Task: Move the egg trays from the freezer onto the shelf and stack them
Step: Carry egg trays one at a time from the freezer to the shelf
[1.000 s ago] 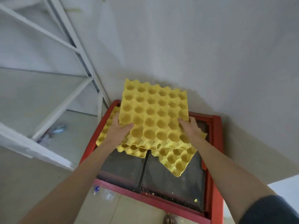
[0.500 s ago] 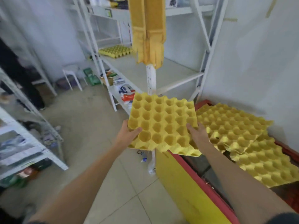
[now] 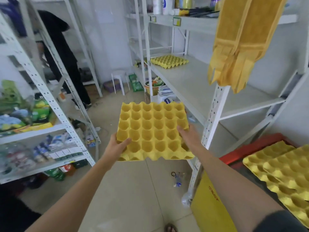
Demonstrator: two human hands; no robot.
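Risk, upright: the white shelf post [image 3: 212, 114] stands just right of the carried tray [image 3: 151, 129], near its right edge; that edge could be clipped on the post if the tray is swung toward the shelf too early.
Risk, grip: the tray is held only at its near corners, with the far half unsupported; a sag or tilt could be expected, judging by the thin moulded look of it.
Risk, cloth: a yellow cloth [image 3: 240, 39] is hung from above the shelf's near end; it could be brushed if the tray is lifted high there.
Risk, stacking: the cups would have to be lined up with the tray already on the shelf [image 3: 169, 61], or the stack could be left skewed.
Left hand [image 3: 117, 146]: the tray's near-left corner is gripped, thumb [image 3: 125, 141] curled over the top into a cup, the other fingers hidden beneath.
Right hand [image 3: 189, 137]: the tray's right side is held, fingers [image 3: 183, 128] laid over the rim into the cups; what lies underneath cannot be seen.
Carried tray: held level over the floor, between both hands, short of the shelf [image 3: 192, 84] and lower than its surface.
Remaining trays [image 3: 280, 171]: seen piled on the red freezer [image 3: 260, 144] at the right.
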